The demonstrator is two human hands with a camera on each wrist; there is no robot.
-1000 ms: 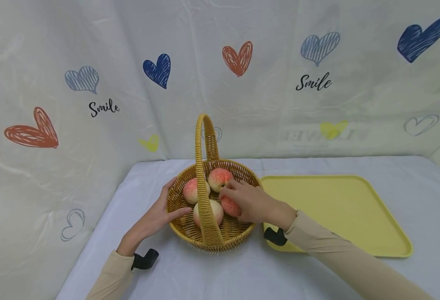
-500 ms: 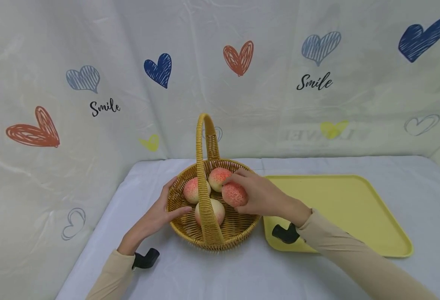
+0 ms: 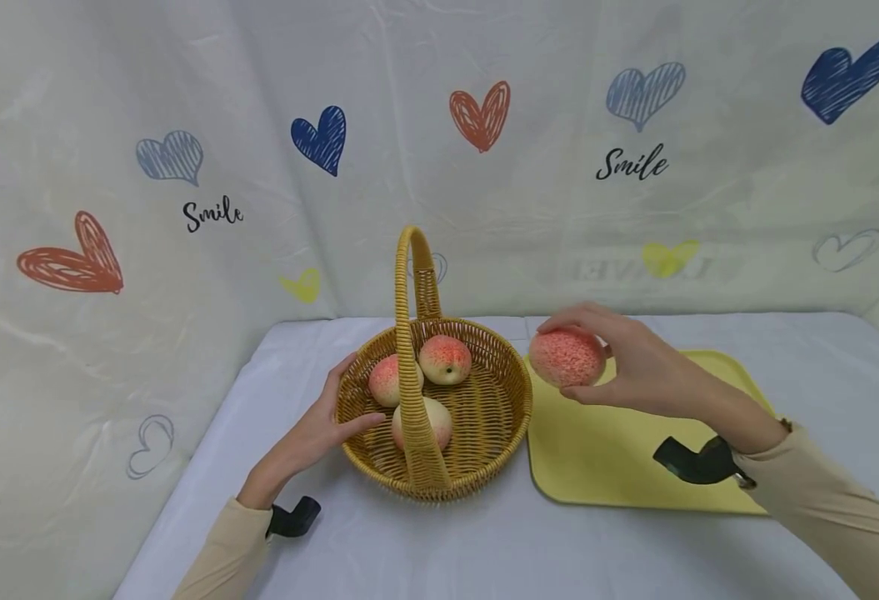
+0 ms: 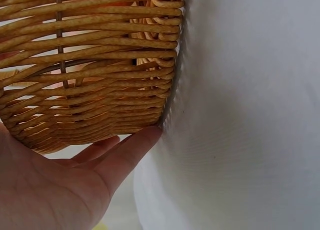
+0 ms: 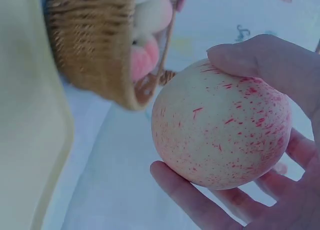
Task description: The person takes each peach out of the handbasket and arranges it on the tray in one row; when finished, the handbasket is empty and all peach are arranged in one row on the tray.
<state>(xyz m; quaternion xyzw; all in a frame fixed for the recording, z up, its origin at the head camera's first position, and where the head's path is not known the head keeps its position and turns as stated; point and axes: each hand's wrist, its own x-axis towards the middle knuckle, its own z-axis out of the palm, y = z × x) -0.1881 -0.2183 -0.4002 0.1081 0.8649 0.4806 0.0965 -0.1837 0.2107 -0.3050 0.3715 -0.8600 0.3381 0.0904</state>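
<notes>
A brown wicker basket (image 3: pixel 487 410) with a tall arched handle (image 3: pixel 402 292) stands on the table. My left hand (image 3: pixel 317 435) holds its left side, thumb over the rim and fingers against the outer wall; the left wrist view shows fingers along the weave (image 4: pixel 90 95) near the base. Inside lie a red-topped peach (image 3: pixel 446 362), a second peach (image 3: pixel 383 382) at the left and a paler one (image 3: pixel 441 423) partly behind the handle. Raised over the tray's left part, my right hand (image 3: pixel 645 368) grips another peach (image 3: pixel 565 357) between thumb and fingers, speckled pink in the right wrist view.
A yellow rectangular tray (image 3: pixel 596 467) lies right of the basket, close to its rim, partly covered by the right arm. A white cloth (image 3: pixel 409 554) covers the table. Behind hangs a pale curtain (image 3: pixel 544 208) printed with hearts. Each wrist wears a black camera mount (image 3: pixel 697 461).
My right hand has lifted one peach out of the basket and carried it right, over the tray. The left hand keeps its hold on the basket; three peaches stay inside.
</notes>
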